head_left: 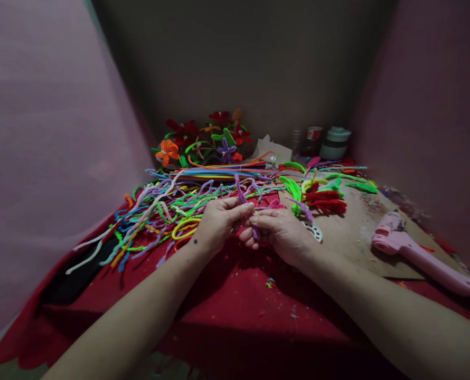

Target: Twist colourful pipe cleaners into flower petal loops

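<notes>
Both hands meet above the red-covered table. My left hand (221, 221) pinches a purple pipe cleaner (240, 189), whose upper end sticks up past the thumb. My right hand (280, 232) is closed on the same pipe cleaner from the other side, with thumb and forefinger together. A short purple piece shows below the fingers, and the part between the fingertips is mostly hidden. Loose coloured pipe cleaners (167, 203) lie in a tangle beside and behind my left hand. Close to my right wrist is a white disc with holes (314, 231).
A brown board (349, 248) at the right carries a pink long-handled tool (425, 258) and red bent pipe-cleaner pieces (325, 201). Pipe-cleaner flowers (203, 137) stand at the back. A lidded green jar (336, 143) is behind the board. Scraps dot the red cloth (235, 295).
</notes>
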A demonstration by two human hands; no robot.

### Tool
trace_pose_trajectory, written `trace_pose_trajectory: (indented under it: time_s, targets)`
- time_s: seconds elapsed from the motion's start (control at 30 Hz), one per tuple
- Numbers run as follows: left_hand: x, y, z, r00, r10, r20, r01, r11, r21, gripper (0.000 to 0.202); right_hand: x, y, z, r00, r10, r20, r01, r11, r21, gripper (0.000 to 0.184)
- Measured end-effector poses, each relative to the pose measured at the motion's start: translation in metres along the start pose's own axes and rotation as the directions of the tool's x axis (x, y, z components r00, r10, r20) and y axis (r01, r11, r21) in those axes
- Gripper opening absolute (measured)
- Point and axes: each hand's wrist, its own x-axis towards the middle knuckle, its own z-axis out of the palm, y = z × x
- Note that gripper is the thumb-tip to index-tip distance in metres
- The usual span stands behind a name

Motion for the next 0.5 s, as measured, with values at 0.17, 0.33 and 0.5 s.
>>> trace_pose_trajectory:
  time_s: [0.17,0.33,0.5]
  targets:
    - [-0.001,0.001,0.001,0.992,0.086,-0.089,-0.075,0.990,0.123,0.033,0.000,-0.001,0.000,1.000,-0.007,-0.014,0.007,1.000,0.007,0.011]
    - [-0.001,-0.002,-0.004,0.995,0.056,0.087,-0.062,0.996,0.066,0.025,0.000,-0.004,-0.001,1.000,-0.021,0.001,0.021,0.999,-0.027,0.012]
    - [-0.003,0.003,-0.011,0.963,0.251,0.099,-0.268,0.930,0.251,0.013,0.001,-0.007,-0.002,0.999,-0.026,-0.033,0.025,1.000,-0.015,0.010]
